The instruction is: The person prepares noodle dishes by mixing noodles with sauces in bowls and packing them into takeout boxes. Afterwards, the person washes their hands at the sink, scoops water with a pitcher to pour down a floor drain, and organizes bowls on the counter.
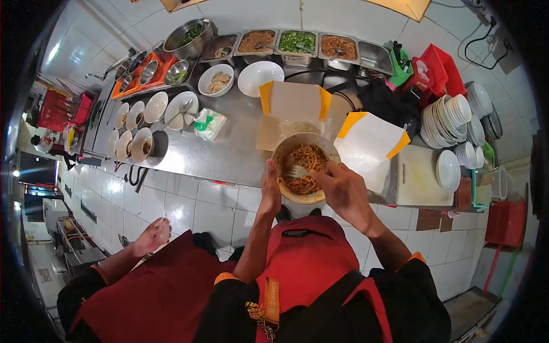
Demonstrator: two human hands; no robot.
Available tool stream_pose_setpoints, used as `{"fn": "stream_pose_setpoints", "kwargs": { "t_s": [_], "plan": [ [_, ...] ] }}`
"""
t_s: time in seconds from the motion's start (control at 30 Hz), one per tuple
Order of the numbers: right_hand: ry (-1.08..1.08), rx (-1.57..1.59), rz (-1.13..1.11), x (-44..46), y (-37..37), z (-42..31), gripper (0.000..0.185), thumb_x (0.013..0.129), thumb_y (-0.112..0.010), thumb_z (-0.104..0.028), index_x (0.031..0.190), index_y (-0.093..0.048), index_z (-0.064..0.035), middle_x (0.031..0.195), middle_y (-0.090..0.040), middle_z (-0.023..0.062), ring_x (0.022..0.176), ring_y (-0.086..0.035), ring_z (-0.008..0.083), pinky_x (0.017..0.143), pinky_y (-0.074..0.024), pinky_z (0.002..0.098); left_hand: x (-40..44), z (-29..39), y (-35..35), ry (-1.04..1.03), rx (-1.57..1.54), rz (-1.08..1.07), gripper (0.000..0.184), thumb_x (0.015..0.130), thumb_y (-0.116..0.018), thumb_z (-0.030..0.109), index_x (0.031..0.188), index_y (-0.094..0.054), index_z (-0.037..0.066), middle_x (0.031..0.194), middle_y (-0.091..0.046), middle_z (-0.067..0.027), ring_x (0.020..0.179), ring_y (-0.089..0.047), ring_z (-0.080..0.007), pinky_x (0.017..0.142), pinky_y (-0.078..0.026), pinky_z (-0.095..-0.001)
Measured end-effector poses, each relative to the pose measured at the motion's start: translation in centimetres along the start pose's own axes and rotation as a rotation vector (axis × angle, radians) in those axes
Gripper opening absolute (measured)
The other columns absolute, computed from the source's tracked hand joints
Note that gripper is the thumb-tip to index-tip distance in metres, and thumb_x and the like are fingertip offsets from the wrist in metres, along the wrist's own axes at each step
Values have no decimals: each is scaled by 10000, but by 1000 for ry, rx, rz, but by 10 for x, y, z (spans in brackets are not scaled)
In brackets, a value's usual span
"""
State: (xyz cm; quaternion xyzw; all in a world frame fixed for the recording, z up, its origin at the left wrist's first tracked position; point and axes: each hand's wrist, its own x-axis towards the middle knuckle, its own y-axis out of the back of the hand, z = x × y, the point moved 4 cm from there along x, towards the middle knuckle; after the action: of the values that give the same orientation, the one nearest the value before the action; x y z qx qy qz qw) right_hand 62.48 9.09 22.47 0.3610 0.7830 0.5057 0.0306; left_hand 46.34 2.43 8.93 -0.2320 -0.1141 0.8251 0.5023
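A bowl (278,153) of brown noodles (309,159) is tilted toward me at the counter's front edge. My left hand (270,188) grips the bowl's left side. In my right hand (345,193) is a fork (296,171), its tines among the noodles; most of its handle is hidden by my fingers. Just behind the bowl stands an open takeaway box (294,100) with yellow flaps and a clear plastic sheet inside. A second open takeaway box (369,150), white inside, lies to the right, close to my right hand.
Metal trays of toppings (297,43) line the back wall. Several small bowls (155,107) and a tissue pack (209,124) sit at left. Stacked plates (440,123) and a cutting board (423,176) are at right. A co-worker's hand (153,235) is at lower left.
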Motion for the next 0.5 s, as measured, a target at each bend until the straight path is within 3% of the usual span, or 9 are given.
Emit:
{"fn": "stream_pose_setpoints", "kwargs": {
  "t_s": [0.1, 0.2, 0.33, 0.37, 0.43, 0.5],
  "plan": [
    [-4, -25, -34, -1, 14, -6, 281, 727, -620, -40, 1001, -659, -91, 738, -512, 81, 711, -558, 239, 576, -468, 354, -3, 12, 4, -53, 112, 27, 726, 959, -252, 558, 1342, -352, -50, 1327, -434, -137, 1219, -401, -190, 1040, -302, -314],
    [-19, -1, 25, 2, 13, -4, 291, 729, -627, -12, 1005, -665, -98, 740, -517, 74, 686, -562, 234, 565, -465, 347, -1, 7, 9, -71, 27, 74, 729, 944, -289, 570, 1354, -331, -30, 1331, -432, -151, 1212, -439, -216, 1020, -367, -348],
    [-141, 30, -14, 0, 13, 3, 274, 772, -616, -12, 1025, -675, -101, 738, -535, 85, 639, -574, 231, 561, -467, 350, 0, -3, 12, -86, 54, 86, 728, 944, -300, 569, 1338, -354, -40, 1311, -448, -159, 1195, -452, -207, 1015, -366, -336],
    [-192, 89, -6, -1, 15, 7, 264, 788, -610, -19, 1031, -676, -99, 742, -544, 92, 630, -572, 235, 565, -467, 346, -19, 35, -14, 1, 53, -3, 739, 940, -285, 581, 1326, -366, -44, 1275, -481, -157, 1163, -482, -207, 986, -398, -330],
    [-293, 150, -8, -3, 20, 10, 227, 838, -585, -44, 1042, -674, -87, 752, -565, 109, 613, -570, 246, 570, -466, 339, -6, 1, 4, -7, 14, 56, 753, 937, -263, 593, 1318, -372, -48, 1246, -503, -155, 1138, -502, -209, 957, -424, -325],
    [-300, 146, 13, -6, 22, 11, 220, 844, -580, -45, 1042, -670, -75, 751, -566, 107, 610, -568, 234, 567, -462, 330, 20, 66, 92, 252, -15, -60, 577, 954, -310, 506, 1245, -421, 21, 1229, -522, -134, 1127, -523, -218, 955, -432, -361]
  ]
}}
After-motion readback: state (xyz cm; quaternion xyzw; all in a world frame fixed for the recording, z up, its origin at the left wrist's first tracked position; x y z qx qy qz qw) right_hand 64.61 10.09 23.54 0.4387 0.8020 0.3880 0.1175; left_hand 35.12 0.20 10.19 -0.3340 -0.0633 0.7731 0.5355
